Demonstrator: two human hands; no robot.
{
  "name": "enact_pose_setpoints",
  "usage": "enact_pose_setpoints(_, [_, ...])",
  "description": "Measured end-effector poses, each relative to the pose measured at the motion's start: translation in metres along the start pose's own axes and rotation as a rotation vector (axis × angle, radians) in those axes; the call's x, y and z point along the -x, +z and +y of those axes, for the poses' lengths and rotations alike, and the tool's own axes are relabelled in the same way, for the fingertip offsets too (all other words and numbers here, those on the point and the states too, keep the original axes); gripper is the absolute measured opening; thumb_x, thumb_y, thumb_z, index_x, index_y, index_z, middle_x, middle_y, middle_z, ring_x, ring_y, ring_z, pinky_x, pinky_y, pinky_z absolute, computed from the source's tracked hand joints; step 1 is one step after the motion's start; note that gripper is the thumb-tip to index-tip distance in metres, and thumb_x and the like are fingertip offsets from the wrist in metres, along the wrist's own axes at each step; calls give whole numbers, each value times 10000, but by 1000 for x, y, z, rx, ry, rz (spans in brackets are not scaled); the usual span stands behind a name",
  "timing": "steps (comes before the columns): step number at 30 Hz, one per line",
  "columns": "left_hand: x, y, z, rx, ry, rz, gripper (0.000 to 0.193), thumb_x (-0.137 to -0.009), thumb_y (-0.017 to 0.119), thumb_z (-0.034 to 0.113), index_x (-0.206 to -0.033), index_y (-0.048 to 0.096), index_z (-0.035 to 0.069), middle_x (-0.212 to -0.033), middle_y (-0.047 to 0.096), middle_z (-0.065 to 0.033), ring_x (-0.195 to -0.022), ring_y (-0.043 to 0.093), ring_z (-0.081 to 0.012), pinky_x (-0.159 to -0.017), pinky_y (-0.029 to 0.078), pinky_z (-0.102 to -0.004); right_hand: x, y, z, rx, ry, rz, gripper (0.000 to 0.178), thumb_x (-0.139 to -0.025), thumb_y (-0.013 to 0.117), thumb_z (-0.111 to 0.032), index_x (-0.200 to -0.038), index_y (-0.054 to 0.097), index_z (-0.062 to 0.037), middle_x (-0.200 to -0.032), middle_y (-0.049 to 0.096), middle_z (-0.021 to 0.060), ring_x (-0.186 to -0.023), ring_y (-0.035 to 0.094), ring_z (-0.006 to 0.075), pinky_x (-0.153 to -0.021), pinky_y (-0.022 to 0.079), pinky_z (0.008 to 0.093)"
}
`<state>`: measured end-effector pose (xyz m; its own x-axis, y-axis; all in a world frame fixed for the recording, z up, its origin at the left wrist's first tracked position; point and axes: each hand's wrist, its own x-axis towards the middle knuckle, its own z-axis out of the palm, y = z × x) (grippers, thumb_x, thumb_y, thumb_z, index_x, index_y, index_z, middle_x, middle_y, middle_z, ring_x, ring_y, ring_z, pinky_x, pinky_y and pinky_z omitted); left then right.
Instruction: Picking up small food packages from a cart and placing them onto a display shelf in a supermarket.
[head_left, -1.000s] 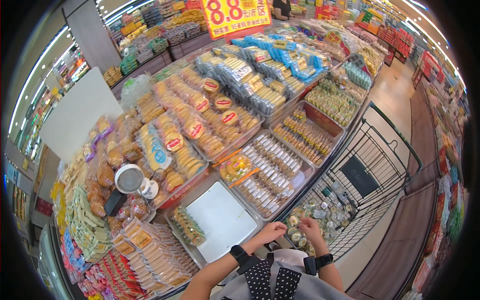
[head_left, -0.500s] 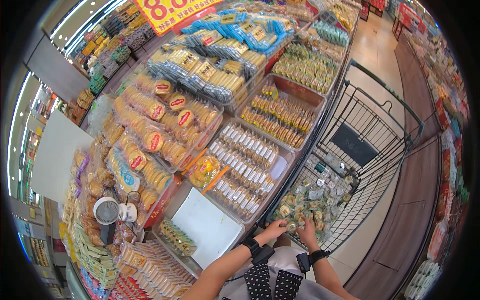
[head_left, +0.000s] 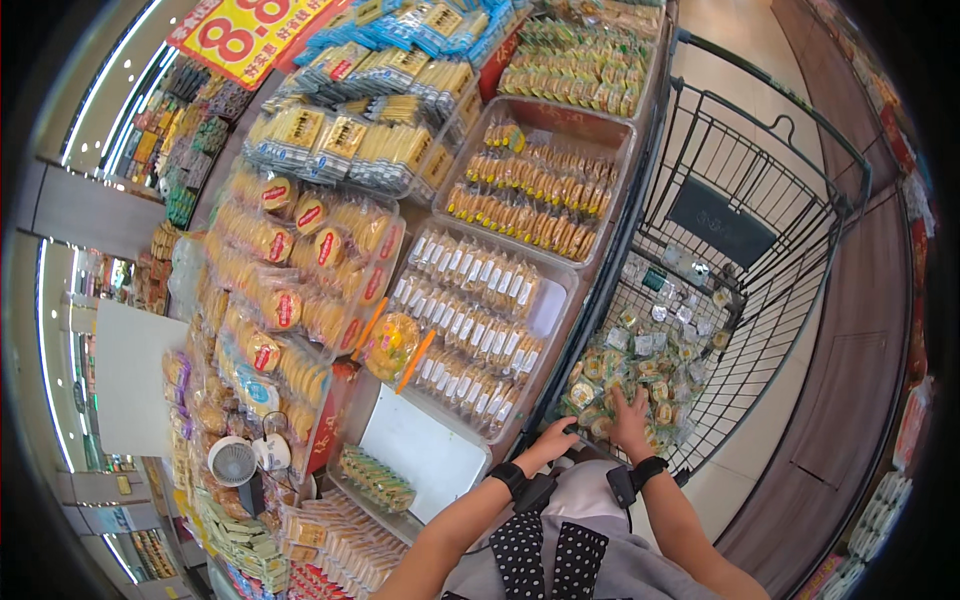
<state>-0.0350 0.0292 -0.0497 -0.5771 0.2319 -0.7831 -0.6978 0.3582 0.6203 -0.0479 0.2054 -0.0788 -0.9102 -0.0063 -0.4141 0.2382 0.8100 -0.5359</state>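
1. Right hand [head_left: 630,420] is seen low and right of centre in the frame, fingers spread open and laid flat on the small wrapped snack packets [head_left: 625,365] heaped in the shopping cart [head_left: 800,250]; nothing is gripped by it.
2. Left hand [head_left: 555,440] is curled just to its left at the near rim of the cart; whether anything is held in it cannot be told.
3. A black band is worn on each wrist.
4. The cart's wire basket fills the right half of the frame, the packets lying at its lower left.
5. Left of the cart, clear bins of wrapped biscuits [head_left: 475,320] are shown on a display bench [head_left: 420,455], with a yellow price sign [head_left: 250,30] at upper left.
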Motion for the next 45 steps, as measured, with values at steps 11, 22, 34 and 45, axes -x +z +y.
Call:
enact_pose_setpoints(11, [-21, 16, 6, 45, 25, -63, 500, -731, 510, 156, -1169, 338, -12, -1122, 428, -175, -1033, 423, -241, -826, 353, -285, -13, -32, 6, -188, 26, -55, 291, -598, 613, -76, -868, 509, -44, -826, 443, 142, -796, 456, 322, -684, 385, 390])
enact_pose_setpoints(22, [-17, 33, -2, -3, 247, 10, 409, -753, 509, 117, -1107, 372, -37, -1005, 497, -117, -894, 490, -159, -753, 397, -241, 24, -87, -26, -401, -205, -104, 319, -642, 598, -84, -943, 506, -33, -731, 480, 84, -647, 488, 182, -580, 407, 289])
enact_pose_setpoints(34, [118, -31, 48, 524, 278, 149, 154, -754, 574, 160, -789, 480, 44, -710, 553, -32, -611, 506, -64, -550, 416, -184, 34, -106, -99, -1020, -132, -504, 230, -760, 523, -89, -972, 489, -9, -751, 534, 33, -657, 508, 104, -595, 412, 223])
enact_pose_setpoints(45, [207, -62, 7, 867, 556, 449, 121, -746, 580, 127, -746, 508, 30, -687, 576, -65, -613, 525, -88, -562, 420, -194, 52, -76, -213, -756, -491, -837, 245, -807, 481, -196, -942, 507, 7, -768, 560, 44, -700, 517, 98, -644, 412, 219])
